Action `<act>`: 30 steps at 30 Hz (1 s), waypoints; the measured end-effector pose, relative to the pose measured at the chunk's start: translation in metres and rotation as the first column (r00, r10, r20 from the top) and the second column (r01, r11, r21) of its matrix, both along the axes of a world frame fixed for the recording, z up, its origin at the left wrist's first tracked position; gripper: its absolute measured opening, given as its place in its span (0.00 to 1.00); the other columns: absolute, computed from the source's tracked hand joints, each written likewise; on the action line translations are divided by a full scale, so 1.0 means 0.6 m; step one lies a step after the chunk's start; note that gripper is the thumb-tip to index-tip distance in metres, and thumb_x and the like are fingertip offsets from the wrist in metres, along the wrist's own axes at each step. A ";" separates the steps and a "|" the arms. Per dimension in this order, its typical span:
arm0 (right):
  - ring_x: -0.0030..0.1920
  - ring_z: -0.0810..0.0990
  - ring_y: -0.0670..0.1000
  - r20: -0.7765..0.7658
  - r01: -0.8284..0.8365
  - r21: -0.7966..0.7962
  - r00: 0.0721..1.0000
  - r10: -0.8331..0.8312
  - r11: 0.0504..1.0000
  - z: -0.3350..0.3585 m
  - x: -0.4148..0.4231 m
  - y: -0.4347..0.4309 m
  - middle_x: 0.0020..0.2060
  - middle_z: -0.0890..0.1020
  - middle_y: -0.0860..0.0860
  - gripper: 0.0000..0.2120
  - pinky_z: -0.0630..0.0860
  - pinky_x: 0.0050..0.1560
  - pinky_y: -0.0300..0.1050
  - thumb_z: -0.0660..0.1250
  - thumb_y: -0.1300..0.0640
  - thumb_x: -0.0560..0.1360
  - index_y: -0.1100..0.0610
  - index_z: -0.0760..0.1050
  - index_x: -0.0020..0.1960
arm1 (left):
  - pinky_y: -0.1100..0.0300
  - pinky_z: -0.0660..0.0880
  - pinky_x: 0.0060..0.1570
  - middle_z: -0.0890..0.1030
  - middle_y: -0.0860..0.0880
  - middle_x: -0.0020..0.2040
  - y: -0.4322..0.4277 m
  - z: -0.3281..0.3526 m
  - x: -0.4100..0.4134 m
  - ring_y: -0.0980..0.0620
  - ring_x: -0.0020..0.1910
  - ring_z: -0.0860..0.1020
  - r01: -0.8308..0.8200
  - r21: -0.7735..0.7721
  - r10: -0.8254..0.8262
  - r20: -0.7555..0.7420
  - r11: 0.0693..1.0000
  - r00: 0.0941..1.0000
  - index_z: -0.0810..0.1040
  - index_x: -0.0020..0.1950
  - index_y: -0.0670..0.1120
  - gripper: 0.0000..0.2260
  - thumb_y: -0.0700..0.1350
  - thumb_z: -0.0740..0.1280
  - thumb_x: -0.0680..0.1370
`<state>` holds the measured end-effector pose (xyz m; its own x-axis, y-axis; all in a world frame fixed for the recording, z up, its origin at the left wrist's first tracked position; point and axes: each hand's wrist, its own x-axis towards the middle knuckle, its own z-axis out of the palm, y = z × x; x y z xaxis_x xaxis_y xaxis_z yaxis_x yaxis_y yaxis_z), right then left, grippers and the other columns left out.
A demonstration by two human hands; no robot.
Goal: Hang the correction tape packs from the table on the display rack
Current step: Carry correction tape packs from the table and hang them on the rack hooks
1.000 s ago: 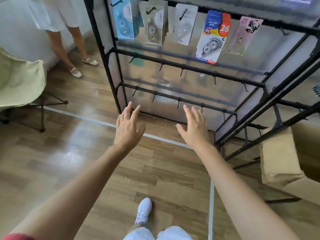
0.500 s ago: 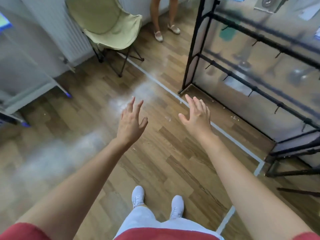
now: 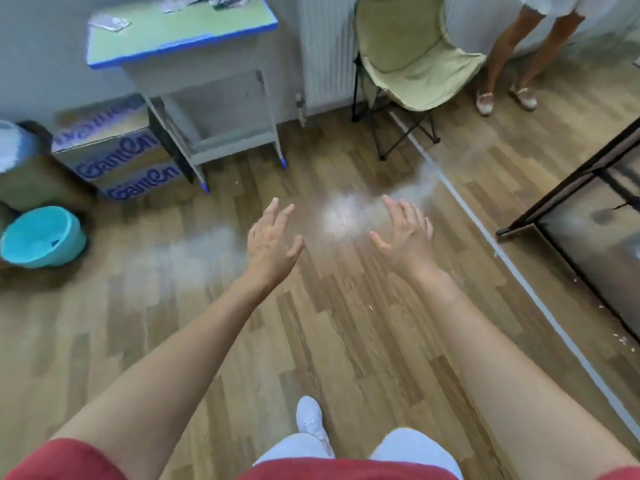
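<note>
**Above the floor [image 3: 346, 323], empty-handed**

Rightward, the rack [image 3: 588, 188] shows only a lower corner. Far to the upper left, the green surface [image 3: 180, 32] stands well apart from it, blurred packs [image 3: 109, 22] lying on top. My left hand [image 3: 272, 242] and right hand [image 3: 403, 233] hover side by side, fingers [image 3: 277, 216] spread, holding nothing.

The table [image 3: 180, 32] stands at the far left, with packs [image 3: 109, 22] lying on its top. Stacked boxes [image 3: 114, 150] sit left of its legs, and a basin [image 3: 43, 237] sits on the floor [image 3: 346, 341] before them. A folding chair [image 3: 412, 57] stands right of the table. The rack [image 3: 594, 169] is at the far right.
</note>
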<state>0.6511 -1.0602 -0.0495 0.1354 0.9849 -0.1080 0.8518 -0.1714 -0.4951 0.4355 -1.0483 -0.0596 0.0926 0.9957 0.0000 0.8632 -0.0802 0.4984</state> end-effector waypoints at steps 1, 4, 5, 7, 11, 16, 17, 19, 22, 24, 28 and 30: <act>0.75 0.54 0.55 -0.009 -0.029 0.003 1.000 0.029 1.000 0.001 -0.038 0.017 0.75 0.59 0.57 0.32 0.48 0.72 0.50 0.65 0.51 0.76 0.52 0.56 0.76 | 0.50 0.54 0.73 0.55 0.45 0.78 0.009 0.004 -0.040 0.46 0.75 0.57 -0.039 0.005 0.039 0.002 0.999 0.999 0.62 0.75 0.47 0.25 0.45 0.63 0.79; 0.76 0.53 0.56 -0.004 -0.126 0.006 0.992 0.126 0.992 0.006 -0.138 0.063 0.75 0.58 0.57 0.32 0.48 0.72 0.51 0.64 0.51 0.77 0.51 0.55 0.77 | 0.53 0.54 0.72 0.55 0.45 0.78 0.031 0.018 -0.146 0.46 0.75 0.58 -0.155 0.008 0.155 0.021 0.988 0.988 0.62 0.75 0.46 0.24 0.45 0.62 0.79; 0.76 0.52 0.56 0.000 -0.157 0.008 0.988 0.157 0.988 0.008 -0.166 0.079 0.76 0.57 0.56 0.32 0.49 0.73 0.52 0.64 0.50 0.77 0.51 0.55 0.77 | 0.53 0.54 0.72 0.55 0.45 0.78 0.038 0.023 -0.176 0.45 0.74 0.58 -0.187 0.012 0.186 0.028 0.982 0.982 0.62 0.75 0.46 0.24 0.45 0.62 0.80; 0.76 0.52 0.57 0.006 -0.207 0.013 0.978 0.207 0.978 0.014 -0.217 0.113 0.76 0.56 0.56 0.31 0.49 0.73 0.54 0.62 0.49 0.78 0.50 0.54 0.77 | 0.54 0.55 0.72 0.55 0.45 0.78 0.053 0.029 -0.229 0.45 0.74 0.58 -0.246 0.026 0.245 0.036 0.969 0.969 0.62 0.75 0.46 0.24 0.44 0.62 0.80; 0.76 0.52 0.58 0.033 -0.297 0.014 0.954 0.296 0.955 0.020 -0.304 0.188 0.76 0.56 0.57 0.31 0.50 0.74 0.56 0.61 0.48 0.78 0.50 0.53 0.77 | 0.51 0.56 0.72 0.56 0.45 0.77 0.090 0.029 -0.306 0.46 0.74 0.58 -0.344 0.041 0.341 0.053 0.938 0.938 0.62 0.75 0.46 0.24 0.45 0.62 0.80; 0.76 0.51 0.58 0.057 -0.382 0.030 0.923 0.380 0.924 0.024 -0.393 0.301 0.76 0.56 0.57 0.31 0.49 0.73 0.55 0.61 0.48 0.79 0.51 0.52 0.77 | 0.51 0.56 0.72 0.57 0.44 0.77 0.179 0.027 -0.379 0.46 0.75 0.58 -0.419 0.077 0.414 0.072 0.905 0.907 0.63 0.74 0.46 0.24 0.45 0.63 0.79; 0.76 0.51 0.58 0.059 -0.395 0.038 0.918 0.393 0.918 0.026 -0.409 0.330 0.76 0.56 0.57 0.31 0.49 0.74 0.55 0.61 0.47 0.79 0.51 0.52 0.77 | 0.51 0.56 0.72 0.57 0.44 0.77 0.204 0.028 -0.394 0.46 0.75 0.58 -0.433 0.085 0.428 0.074 0.897 0.901 0.63 0.74 0.46 0.24 0.45 0.63 0.79; 0.76 0.51 0.57 0.059 -0.411 0.051 0.911 0.408 0.910 0.033 -0.438 0.394 0.76 0.55 0.56 0.31 0.49 0.74 0.55 0.60 0.47 0.79 0.51 0.51 0.77 | 0.51 0.55 0.72 0.57 0.45 0.77 0.260 0.034 -0.423 0.47 0.75 0.57 -0.451 0.099 0.446 0.069 0.887 0.892 0.63 0.75 0.47 0.24 0.45 0.63 0.79; 0.76 0.51 0.57 0.054 -0.426 0.070 0.905 0.423 0.902 0.048 -0.481 0.495 0.76 0.56 0.56 0.31 0.48 0.74 0.55 0.60 0.47 0.79 0.50 0.51 0.77 | 0.51 0.55 0.72 0.58 0.45 0.77 0.353 0.052 -0.467 0.47 0.75 0.58 -0.467 0.122 0.463 0.066 0.875 0.884 0.64 0.74 0.47 0.24 0.46 0.64 0.79; 0.76 0.51 0.57 0.053 -0.440 0.079 0.898 0.437 0.894 0.059 -0.508 0.557 0.76 0.56 0.56 0.31 0.49 0.74 0.56 0.60 0.47 0.79 0.50 0.51 0.77 | 0.52 0.56 0.72 0.59 0.45 0.76 0.413 0.069 -0.494 0.47 0.74 0.60 -0.479 0.144 0.474 0.073 0.866 0.878 0.64 0.74 0.46 0.24 0.45 0.64 0.79; 0.76 0.51 0.57 0.050 -0.465 0.101 0.885 0.462 0.880 0.079 -0.552 0.675 0.76 0.55 0.55 0.30 0.48 0.74 0.54 0.59 0.47 0.80 0.50 0.51 0.78 | 0.51 0.56 0.73 0.59 0.46 0.76 0.526 0.089 -0.528 0.47 0.74 0.59 -0.498 0.165 0.492 0.081 0.851 0.867 0.64 0.74 0.47 0.24 0.45 0.64 0.79; 0.76 0.51 0.57 0.042 -0.477 0.080 0.879 0.476 0.875 0.079 -0.569 0.719 0.77 0.55 0.55 0.30 0.47 0.75 0.54 0.59 0.47 0.80 0.49 0.50 0.78 | 0.50 0.56 0.73 0.58 0.47 0.77 0.572 0.085 -0.540 0.48 0.75 0.58 -0.506 0.145 0.500 0.077 0.850 0.863 0.63 0.75 0.48 0.24 0.46 0.64 0.79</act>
<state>0.3099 -0.6288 -0.0020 -0.3514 0.9360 -0.0229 0.8296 0.2999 -0.4709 0.1114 -0.7054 -0.0087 -0.4239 0.8930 0.1514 0.7888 0.2819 0.5462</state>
